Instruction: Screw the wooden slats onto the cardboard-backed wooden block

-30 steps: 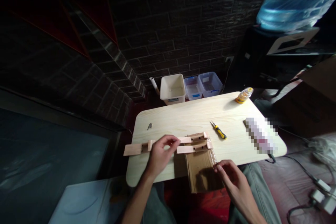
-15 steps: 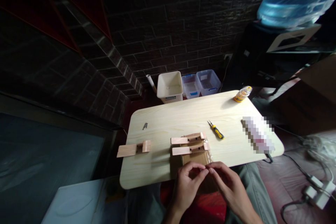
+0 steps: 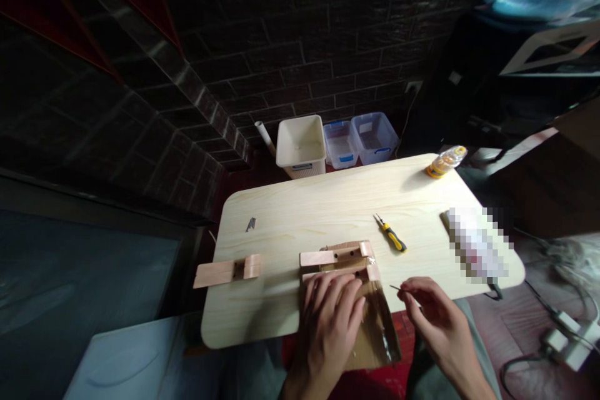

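My left hand (image 3: 330,312) lies with fingers spread over the nearer wooden piece (image 3: 372,273) on a cardboard box (image 3: 375,325). Another wooden piece (image 3: 323,258) rests just beyond it on the same box. To the right, my right hand (image 3: 434,312) pinches a thin dark screw (image 3: 395,287) between thumb and finger, its tip pointing left. A third wooden piece (image 3: 215,274) overhangs the table's left edge. Several screws (image 3: 251,224) lie in a small pile at the left. A yellow and black screwdriver (image 3: 392,237) lies right of the box.
The light wooden table (image 3: 281,206) carries a plastic bottle (image 3: 445,161) at its back right corner and a blurred pale object (image 3: 475,247) at the right. Behind it stand a cream bin (image 3: 302,144) and two clear tubs (image 3: 374,137). A power strip (image 3: 574,340) is on the floor.
My hands have parted. The left moved onto the nearer wooden piece and opened, while the right moved right with the screw, which now shows. The view has shifted slightly.
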Tool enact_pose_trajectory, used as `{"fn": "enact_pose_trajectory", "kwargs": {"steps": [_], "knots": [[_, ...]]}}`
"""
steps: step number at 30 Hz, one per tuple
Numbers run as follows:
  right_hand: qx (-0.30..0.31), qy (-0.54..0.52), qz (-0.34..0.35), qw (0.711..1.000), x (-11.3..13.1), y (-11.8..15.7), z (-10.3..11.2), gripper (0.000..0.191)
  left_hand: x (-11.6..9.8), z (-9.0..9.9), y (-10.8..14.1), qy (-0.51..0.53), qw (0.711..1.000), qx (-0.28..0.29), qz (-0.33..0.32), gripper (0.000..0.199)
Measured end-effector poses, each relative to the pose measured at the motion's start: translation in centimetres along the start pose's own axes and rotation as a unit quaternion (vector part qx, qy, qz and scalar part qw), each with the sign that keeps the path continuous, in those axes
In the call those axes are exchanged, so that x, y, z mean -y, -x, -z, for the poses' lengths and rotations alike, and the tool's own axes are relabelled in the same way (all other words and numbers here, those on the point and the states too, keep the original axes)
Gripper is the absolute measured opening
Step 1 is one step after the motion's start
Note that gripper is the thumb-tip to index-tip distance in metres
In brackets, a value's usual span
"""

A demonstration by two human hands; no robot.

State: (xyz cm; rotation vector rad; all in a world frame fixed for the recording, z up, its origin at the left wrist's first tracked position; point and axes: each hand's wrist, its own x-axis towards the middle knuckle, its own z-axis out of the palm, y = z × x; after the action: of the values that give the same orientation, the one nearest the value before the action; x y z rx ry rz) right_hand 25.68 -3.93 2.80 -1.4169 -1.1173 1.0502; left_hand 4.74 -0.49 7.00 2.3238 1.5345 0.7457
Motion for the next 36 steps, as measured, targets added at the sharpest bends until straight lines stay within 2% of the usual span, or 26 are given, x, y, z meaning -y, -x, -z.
{"fn": "enact_pose_trajectory", "kwargs": {"steps": [4, 6, 14, 36], "knots": [[-0.017, -0.015, -0.017, 1.000, -0.1, -1.0, -0.4, 0.013, 1.6, 1.1, -2.9, -0.045, 0.995, 0.088, -0.013, 0.025], [-0.021, -0.016, -0.021, 0.999, -0.2, -1.3, -0.7, 0.015, 2.2, 1.2, -3.7, -0.062, 0.992, 0.110, -0.017, 0.023], [-0.018, -0.007, -0.017, 1.000, -1.0, -2.2, -1.2, 0.015, 2.9, 0.3, -3.6, -0.079, 0.989, 0.123, -0.016, 0.015], [-0.009, -0.007, -0.022, 1.000, -0.3, -2.3, -0.9, 0.013, 2.5, 0.7, -4.0, -0.068, 0.986, 0.150, -0.001, 0.011]]}}
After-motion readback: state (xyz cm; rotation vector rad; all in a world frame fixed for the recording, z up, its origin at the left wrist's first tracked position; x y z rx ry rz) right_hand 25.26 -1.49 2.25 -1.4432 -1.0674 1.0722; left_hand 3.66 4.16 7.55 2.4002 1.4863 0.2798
